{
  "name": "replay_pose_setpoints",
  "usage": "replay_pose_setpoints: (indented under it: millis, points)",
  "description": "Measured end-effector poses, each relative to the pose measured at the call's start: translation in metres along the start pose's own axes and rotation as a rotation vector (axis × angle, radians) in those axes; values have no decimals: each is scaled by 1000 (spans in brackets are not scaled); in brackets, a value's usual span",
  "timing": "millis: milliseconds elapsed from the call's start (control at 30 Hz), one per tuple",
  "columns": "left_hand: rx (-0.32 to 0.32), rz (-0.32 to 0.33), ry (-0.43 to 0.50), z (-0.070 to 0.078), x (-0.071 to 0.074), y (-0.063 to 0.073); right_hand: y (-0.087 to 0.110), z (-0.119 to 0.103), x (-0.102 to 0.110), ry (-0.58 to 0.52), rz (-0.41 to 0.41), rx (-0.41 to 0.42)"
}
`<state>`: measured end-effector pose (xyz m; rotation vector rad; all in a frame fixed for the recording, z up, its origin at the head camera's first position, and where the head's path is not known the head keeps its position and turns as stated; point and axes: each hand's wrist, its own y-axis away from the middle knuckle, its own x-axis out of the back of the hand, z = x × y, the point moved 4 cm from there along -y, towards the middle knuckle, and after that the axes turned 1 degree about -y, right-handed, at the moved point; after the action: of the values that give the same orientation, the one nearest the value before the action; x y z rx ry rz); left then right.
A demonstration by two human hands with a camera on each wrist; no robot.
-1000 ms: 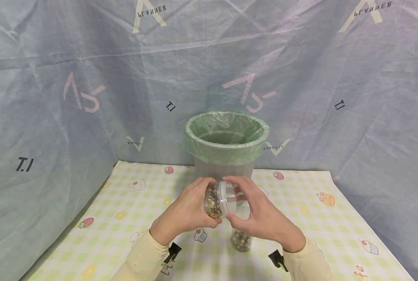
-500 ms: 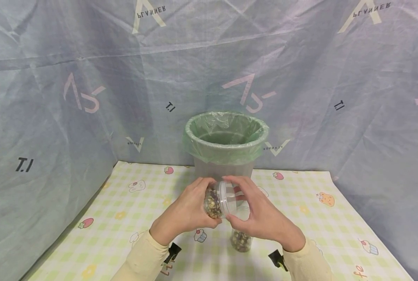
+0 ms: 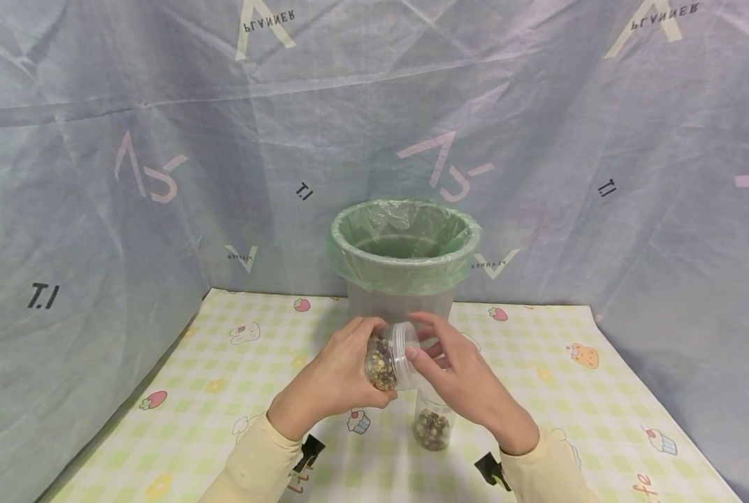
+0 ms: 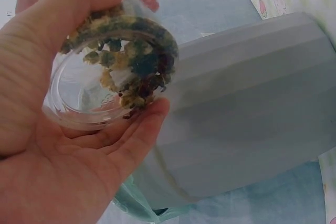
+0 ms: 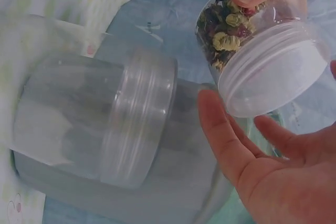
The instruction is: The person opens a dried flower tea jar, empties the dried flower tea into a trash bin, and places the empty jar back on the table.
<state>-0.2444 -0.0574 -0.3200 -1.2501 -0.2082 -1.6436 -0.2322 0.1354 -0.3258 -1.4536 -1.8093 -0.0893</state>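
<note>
My left hand (image 3: 337, 370) grips a clear plastic jar (image 3: 383, 363) partly filled with dried flowers. The jar lies tilted on its side in the air, its ridged clear lid (image 5: 278, 72) facing right. In the left wrist view, thumb and fingers wrap around the jar (image 4: 121, 77), near its base. My right hand (image 3: 465, 374) is beside the lid with its fingers spread and relaxed; whether a fingertip touches the lid, I cannot tell. Below the right hand, a second clear jar (image 3: 433, 427) of dried flowers stands upright on the table, its top partly hidden.
Behind the hands stands a grey bin (image 3: 400, 304) lined with a green plastic bag (image 3: 406, 276). A checked cloth (image 3: 223, 391) with printed cakes and strawberries covers the table. Grey-blue fabric (image 3: 274, 154) hangs around the back and sides.
My right hand has loosened from the lid and its thumb and fingers have shifted. The left hand and its jar have barely moved. More of the standing jar shows.
</note>
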Motion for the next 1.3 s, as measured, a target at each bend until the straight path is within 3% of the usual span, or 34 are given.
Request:
replay_pose_setpoints:
  millis: [467,900,1300]
  points:
    - [12,-5,7,0,-1,2,0,0,-5,-78,-13,-154]
    - [16,-21,-6,0,-1,1,0,2,-3,-19,-24,-121]
    - [22,-22,5,0,0,1,1,0,0,-20,-51,-21]
